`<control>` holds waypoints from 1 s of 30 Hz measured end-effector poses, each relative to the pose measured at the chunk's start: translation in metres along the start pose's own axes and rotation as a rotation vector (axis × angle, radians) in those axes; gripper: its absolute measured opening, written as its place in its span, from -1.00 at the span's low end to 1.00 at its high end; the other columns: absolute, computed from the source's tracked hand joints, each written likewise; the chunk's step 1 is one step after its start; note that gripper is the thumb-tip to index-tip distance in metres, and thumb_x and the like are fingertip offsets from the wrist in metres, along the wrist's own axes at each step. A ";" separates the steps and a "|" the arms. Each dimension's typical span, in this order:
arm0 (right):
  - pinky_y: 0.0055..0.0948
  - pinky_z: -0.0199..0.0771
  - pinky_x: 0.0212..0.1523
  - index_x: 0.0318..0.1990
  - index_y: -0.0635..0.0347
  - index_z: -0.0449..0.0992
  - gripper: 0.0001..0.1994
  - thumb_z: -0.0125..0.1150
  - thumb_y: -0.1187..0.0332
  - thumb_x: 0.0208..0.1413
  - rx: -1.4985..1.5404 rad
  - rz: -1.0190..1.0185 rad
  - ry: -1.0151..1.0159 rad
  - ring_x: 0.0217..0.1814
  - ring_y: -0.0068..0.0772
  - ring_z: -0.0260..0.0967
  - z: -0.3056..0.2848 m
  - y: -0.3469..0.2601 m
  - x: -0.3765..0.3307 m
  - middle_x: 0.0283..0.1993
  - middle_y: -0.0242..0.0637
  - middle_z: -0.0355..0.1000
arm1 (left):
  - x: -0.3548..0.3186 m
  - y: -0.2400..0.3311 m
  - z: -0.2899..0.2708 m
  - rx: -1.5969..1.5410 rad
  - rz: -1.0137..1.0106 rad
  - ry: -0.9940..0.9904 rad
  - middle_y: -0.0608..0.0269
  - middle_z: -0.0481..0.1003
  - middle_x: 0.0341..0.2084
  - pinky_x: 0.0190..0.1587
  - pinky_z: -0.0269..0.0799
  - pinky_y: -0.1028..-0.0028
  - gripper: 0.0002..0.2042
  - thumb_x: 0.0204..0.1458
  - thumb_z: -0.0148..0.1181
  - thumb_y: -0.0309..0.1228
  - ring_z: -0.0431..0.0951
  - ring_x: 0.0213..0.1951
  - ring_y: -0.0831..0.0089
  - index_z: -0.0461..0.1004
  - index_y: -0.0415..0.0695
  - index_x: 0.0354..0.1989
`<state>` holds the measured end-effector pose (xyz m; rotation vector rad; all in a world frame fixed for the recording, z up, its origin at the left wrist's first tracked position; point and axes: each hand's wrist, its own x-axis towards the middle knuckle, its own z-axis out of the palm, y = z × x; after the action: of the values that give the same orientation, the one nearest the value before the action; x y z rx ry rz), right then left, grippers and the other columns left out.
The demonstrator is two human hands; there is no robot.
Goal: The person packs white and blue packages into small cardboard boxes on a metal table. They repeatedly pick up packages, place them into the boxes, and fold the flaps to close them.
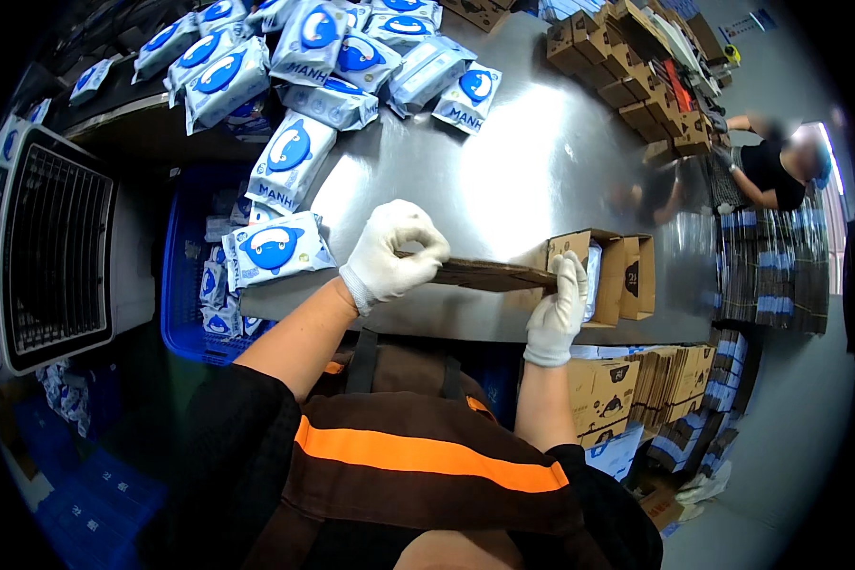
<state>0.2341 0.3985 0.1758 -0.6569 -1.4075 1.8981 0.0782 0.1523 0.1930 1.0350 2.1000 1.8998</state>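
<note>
Both my hands wear white gloves. A flat brown piece of cardboard [494,275], seen almost edge-on, spans the gap between them over the near edge of the metal table. My left hand [396,252] pinches its left end, thumb and fingers curled together. At its right end my right hand [558,309] grips it with fingers pressed together. Just beyond the right hand stands an open cardboard box [636,277], flaps spread, with a pale pack [592,280] partly visible inside. Left of my left hand lies a white-and-blue soft pack [280,249], apparently of wipes.
Several similar packs [351,57] heap at the table's far left. A blue basket [176,285] of smaller packs sits left, beside a grilled machine [62,247]. Brown boxes [627,81] line the far right, near another person [774,171]. Flattened cartons [670,380] stack at lower right.
</note>
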 end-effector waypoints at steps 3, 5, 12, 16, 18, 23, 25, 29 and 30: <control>-0.42 0.34 0.39 0.36 0.29 0.31 -0.52 0.17 0.59 0.31 0.055 0.105 -0.009 0.32 -0.40 0.35 -0.006 0.013 0.016 0.26 -0.18 0.40 | -0.001 -0.015 -0.002 0.054 -0.074 -0.063 0.27 0.59 -0.44 -0.08 0.46 0.34 -0.95 -0.11 0.33 -0.42 0.56 -0.24 0.30 0.65 -0.08 -0.48; -0.36 0.35 0.41 0.46 0.22 0.24 -0.41 0.20 0.59 0.29 -0.055 0.116 -0.048 0.46 -0.30 0.25 -0.001 0.020 0.009 0.45 -0.06 0.26 | -0.010 -0.037 -0.003 -0.111 -0.371 0.033 0.26 0.60 -0.40 -0.02 0.48 0.40 -0.89 0.05 0.32 -0.38 0.58 -0.20 0.39 0.65 -0.13 -0.34; -0.23 0.24 0.47 0.51 0.23 0.13 -0.11 0.52 0.48 0.04 -0.581 -0.133 -0.503 0.59 -0.13 0.06 0.012 0.025 -0.016 0.55 0.06 0.09 | -0.015 -0.009 0.018 0.519 -0.012 -0.097 0.17 0.63 -0.43 -0.16 0.55 0.35 -0.73 0.10 0.38 -0.14 0.64 -0.29 0.30 0.65 -0.10 -0.41; -0.12 0.44 0.28 0.22 0.29 0.51 -0.43 0.48 0.40 -0.01 -1.087 -0.764 -0.827 0.31 0.15 0.39 -0.002 0.029 -0.009 0.24 0.04 0.47 | -0.009 0.006 0.018 0.260 -0.330 -0.318 0.16 0.59 -0.45 -0.06 0.53 0.19 -0.67 -0.01 0.44 -0.02 0.61 -0.28 0.12 0.69 -0.05 -0.39; -0.12 0.45 0.24 -0.05 0.23 0.64 -0.73 0.32 0.38 0.09 -1.233 -0.908 -0.929 0.20 0.10 0.46 0.005 0.020 -0.026 0.06 -0.06 0.56 | -0.009 -0.012 0.015 0.508 -0.325 0.020 0.04 0.55 -0.01 0.12 0.47 0.16 -0.28 -0.08 0.44 0.16 0.55 0.11 0.11 0.55 -0.08 0.18; -0.18 0.38 0.32 0.09 0.44 0.55 -0.53 0.02 0.10 0.44 -0.269 0.482 -0.540 0.18 -0.15 0.49 -0.009 0.048 0.011 0.12 -0.12 0.57 | 0.006 -0.038 -0.001 0.382 -0.615 -0.071 -0.03 0.47 0.18 0.26 0.40 0.25 -0.19 -0.07 0.45 0.14 0.49 0.20 0.06 0.44 -0.12 0.30; -0.22 0.41 0.31 0.14 0.39 0.53 -0.52 0.10 0.08 0.40 -0.590 0.409 -0.524 0.15 -0.28 0.49 -0.009 0.101 0.012 0.14 -0.14 0.54 | -0.001 -0.044 -0.028 0.319 -0.476 -0.100 -0.07 0.51 0.15 0.27 0.39 0.30 -0.25 0.00 0.43 0.08 0.51 0.21 0.11 0.46 -0.16 0.28; -0.49 0.54 0.04 0.11 0.45 0.50 -0.63 0.22 0.27 0.36 -0.102 0.745 -0.599 -0.01 -0.45 0.52 0.054 0.076 -0.010 0.06 -0.32 0.55 | -0.071 -0.095 -0.039 0.152 -0.312 0.285 -0.05 0.51 0.07 0.22 0.41 0.32 -0.46 0.34 0.08 -0.04 0.54 0.12 0.12 0.39 -0.18 0.32; -0.49 0.58 -0.11 0.03 0.40 0.52 -0.68 0.27 0.28 0.32 -0.262 0.649 -0.607 -0.17 -0.47 0.55 0.090 0.036 -0.017 -0.09 -0.31 0.60 | -0.091 -0.121 -0.019 -0.008 -0.348 0.433 -0.15 0.47 0.14 0.31 0.33 0.27 -0.33 0.38 -0.08 0.08 0.48 0.21 0.08 0.22 -0.23 0.42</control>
<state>0.1711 0.3237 0.1673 -0.7611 -2.0217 2.5920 0.0890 0.0888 0.0551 0.2341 2.2884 2.0755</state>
